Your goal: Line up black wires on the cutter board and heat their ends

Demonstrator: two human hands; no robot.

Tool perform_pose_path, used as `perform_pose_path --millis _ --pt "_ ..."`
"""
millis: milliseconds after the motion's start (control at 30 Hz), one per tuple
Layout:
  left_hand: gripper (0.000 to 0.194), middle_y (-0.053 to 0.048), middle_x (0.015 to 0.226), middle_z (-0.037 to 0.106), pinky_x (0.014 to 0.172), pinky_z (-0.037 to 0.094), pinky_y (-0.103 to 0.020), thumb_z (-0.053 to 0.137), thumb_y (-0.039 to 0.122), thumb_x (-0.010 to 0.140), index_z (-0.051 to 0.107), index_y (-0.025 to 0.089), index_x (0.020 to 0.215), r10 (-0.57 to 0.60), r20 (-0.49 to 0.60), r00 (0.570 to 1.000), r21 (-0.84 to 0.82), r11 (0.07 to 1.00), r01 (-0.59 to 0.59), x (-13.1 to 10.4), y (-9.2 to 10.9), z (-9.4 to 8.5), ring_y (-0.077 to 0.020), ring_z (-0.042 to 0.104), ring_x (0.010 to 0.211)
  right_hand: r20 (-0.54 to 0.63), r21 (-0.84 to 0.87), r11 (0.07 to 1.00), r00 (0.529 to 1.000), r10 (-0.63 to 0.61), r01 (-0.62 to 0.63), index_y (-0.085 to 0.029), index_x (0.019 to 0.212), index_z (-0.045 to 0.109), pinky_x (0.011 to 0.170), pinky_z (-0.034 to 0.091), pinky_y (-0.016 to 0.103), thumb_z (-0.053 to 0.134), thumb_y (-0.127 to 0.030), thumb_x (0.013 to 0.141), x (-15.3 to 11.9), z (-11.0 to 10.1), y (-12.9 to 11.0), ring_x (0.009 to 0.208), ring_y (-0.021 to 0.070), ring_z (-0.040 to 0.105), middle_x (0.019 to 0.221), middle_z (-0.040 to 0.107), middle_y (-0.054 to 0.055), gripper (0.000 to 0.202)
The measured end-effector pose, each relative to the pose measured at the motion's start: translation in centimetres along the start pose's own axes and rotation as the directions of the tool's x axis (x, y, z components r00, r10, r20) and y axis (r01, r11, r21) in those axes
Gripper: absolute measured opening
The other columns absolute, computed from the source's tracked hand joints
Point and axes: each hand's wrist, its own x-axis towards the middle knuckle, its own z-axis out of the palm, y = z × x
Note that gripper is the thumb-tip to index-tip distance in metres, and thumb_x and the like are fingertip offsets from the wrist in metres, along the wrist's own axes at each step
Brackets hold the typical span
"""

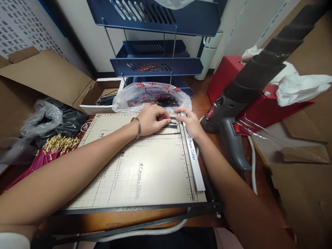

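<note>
On the cream paper cutter (160, 173) lie several thin black cords (171, 126) near its top right corner. My left hand (151, 119), with a metal bangle at its wrist, has thumb and fingers pinched on the end of a black cord. Facing it, my right hand (191, 123) has its thumb and fingertips closed on the same cord's other end, and its palm rests over the white strip (194, 162) along the cutter's right side. One more cord lies lower, roughly level across the printed grid. The exact tips are partly hidden by my fingers.
Behind the cutter is a clear plastic bag (153, 93) holding black cords, beside a white box (109, 86) with more. Gold-tipped maroon cords (57, 147) lie left. A heat gun (228, 121) stands close right, near a red box (225, 74). Blue shelves (155, 65) rise behind.
</note>
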Motion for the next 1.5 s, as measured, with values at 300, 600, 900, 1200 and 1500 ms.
perform_pose_path --millis 300,600,900,1200,1500 --pt "0.020 -0.002 0.073 0.073 0.073 0.038 -0.031 0.068 0.036 0.092 0.080 0.020 0.087 0.005 -0.001 1.000 -0.002 1.000 -0.005 -0.03 -0.09 0.05 -0.0168 0.058 0.071 -0.002 -0.001 1.000 1.000 0.006 -0.006 -0.023 0.093 0.071 0.121 0.038 0.049 0.070 -0.039 0.066 -0.07 0.03 -0.01 0.123 0.0296 0.061 0.115 0.075 0.006 0.031" --pt "0.021 -0.003 0.077 0.075 0.075 0.041 -0.031 0.067 0.034 0.093 0.081 0.019 0.088 0.014 0.004 1.000 -0.010 1.000 -0.014 -0.06 -0.35 0.23 -0.0174 0.062 0.074 0.005 -0.027 1.000 1.000 -0.001 0.001 -0.023 0.092 0.071 0.118 0.040 0.048 0.070 -0.039 0.066 0.06 -0.10 0.07 0.120 0.0292 0.062 0.112 0.075 0.005 0.030" --pt "0.020 -0.002 0.075 0.074 0.072 0.038 -0.031 0.067 0.033 0.092 0.081 0.019 0.087 0.014 -0.004 1.000 0.001 1.000 -0.014 -0.06 -0.31 0.27 -0.0167 0.061 0.072 0.002 -0.019 1.000 1.000 0.018 -0.018 -0.023 0.094 0.071 0.119 0.039 0.048 0.070 -0.040 0.065 0.05 -0.06 -0.03 0.123 0.0301 0.062 0.115 0.075 0.006 0.034" --pt "0.021 -0.003 0.076 0.074 0.074 0.040 -0.031 0.067 0.034 0.093 0.081 0.019 0.088 0.034 0.007 0.999 -0.005 0.999 -0.034 -0.06 -0.42 0.33 -0.0169 0.062 0.073 0.002 -0.018 1.000 1.000 0.001 -0.001 -0.022 0.092 0.072 0.119 0.040 0.048 0.071 -0.038 0.065 0.14 -0.12 0.10 0.121 0.0297 0.062 0.114 0.075 0.006 0.032" --pt "0.019 -0.002 0.073 0.074 0.073 0.039 -0.031 0.069 0.033 0.092 0.081 0.020 0.087 0.032 -0.014 0.999 0.011 0.999 -0.032 -0.12 -0.54 0.43 -0.0167 0.063 0.071 0.000 -0.017 1.000 1.000 0.008 -0.008 -0.023 0.093 0.071 0.120 0.039 0.051 0.070 -0.039 0.066 0.13 -0.03 0.20 0.123 0.0302 0.062 0.114 0.075 0.006 0.031"
